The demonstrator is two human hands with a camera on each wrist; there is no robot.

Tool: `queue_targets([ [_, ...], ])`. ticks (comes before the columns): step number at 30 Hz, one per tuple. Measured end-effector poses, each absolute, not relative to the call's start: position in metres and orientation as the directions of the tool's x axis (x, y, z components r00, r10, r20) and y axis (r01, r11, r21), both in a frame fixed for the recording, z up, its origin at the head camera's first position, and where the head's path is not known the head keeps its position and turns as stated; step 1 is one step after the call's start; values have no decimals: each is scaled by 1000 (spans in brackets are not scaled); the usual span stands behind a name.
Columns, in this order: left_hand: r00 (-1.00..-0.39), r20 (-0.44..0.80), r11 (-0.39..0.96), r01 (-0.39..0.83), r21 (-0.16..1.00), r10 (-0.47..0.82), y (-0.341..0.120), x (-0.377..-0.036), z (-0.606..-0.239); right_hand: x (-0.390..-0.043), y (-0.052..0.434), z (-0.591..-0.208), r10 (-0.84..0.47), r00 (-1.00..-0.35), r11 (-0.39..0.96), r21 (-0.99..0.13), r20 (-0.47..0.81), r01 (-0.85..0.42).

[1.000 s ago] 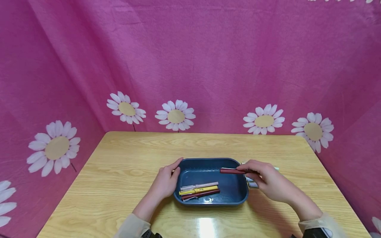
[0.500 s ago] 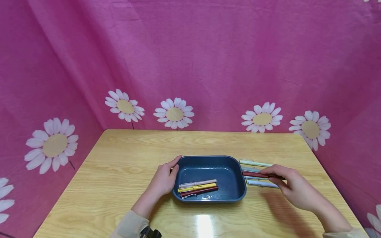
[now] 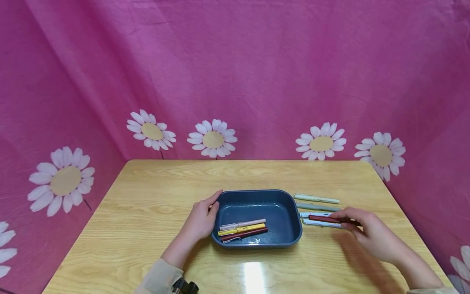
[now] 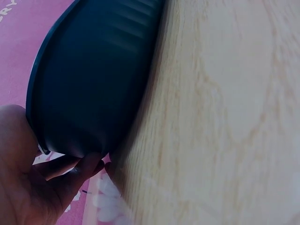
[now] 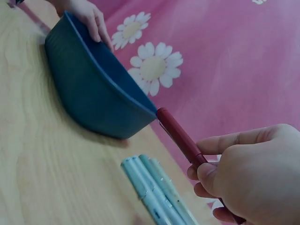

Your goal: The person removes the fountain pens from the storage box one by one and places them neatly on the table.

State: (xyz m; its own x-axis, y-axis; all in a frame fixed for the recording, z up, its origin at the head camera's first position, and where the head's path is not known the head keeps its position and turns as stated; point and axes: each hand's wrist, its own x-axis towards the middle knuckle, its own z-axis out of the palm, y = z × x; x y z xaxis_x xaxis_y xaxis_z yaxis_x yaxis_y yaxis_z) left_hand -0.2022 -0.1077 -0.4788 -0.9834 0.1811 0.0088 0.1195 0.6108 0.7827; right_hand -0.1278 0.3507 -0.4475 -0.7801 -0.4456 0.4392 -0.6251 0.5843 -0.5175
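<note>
My left hand (image 3: pixel 200 220) grips the left end of a dark blue rectangular container (image 3: pixel 280 218), thumb at the rim. Inside, towards the lower left, lie a pale pink pen (image 3: pixel 244 224), a yellow pen (image 3: pixel 240 230) and a dark red pen (image 3: pixel 249 234) with a silver clip. Right of the container, my right hand (image 3: pixel 372 234) pinches another dark red pen (image 3: pixel 318 219) between thumb and fingers. That held pen (image 5: pixel 178 133) is raised above several pale pens (image 5: pixel 152 190) on the table. Its rear end is hidden by my hand.
A pale green pen (image 3: pixel 317 199) and a grey-blue pen (image 3: pixel 317 207) lie beside the container's right end, with light blue pens (image 3: pixel 323 223) nearer me. The wooden table (image 3: pixel 154 196) is bordered by a pink curtain (image 3: pixel 257 81) with daisies.
My right hand has moved right, carrying the dark red pen from over the container to above the pale pens, which are now more visible. My left hand stays on the container.
</note>
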Motion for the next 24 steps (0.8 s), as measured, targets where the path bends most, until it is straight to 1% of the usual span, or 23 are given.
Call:
queue_targets([
  [8, -983, 12, 610, 122, 783, 182, -108, -203, -478, -127, 357, -472, -436, -803, 627, -503, 407, -595],
  [19, -983, 23, 609, 130, 783, 181, -108, -202, -479, -127, 355, -496, -443, -793, 641, -471, 419, -607],
  [24, -984, 21, 608, 125, 784, 176, -109, -202, -480, -127, 353, -501, -453, -767, 626, -451, 454, -637],
])
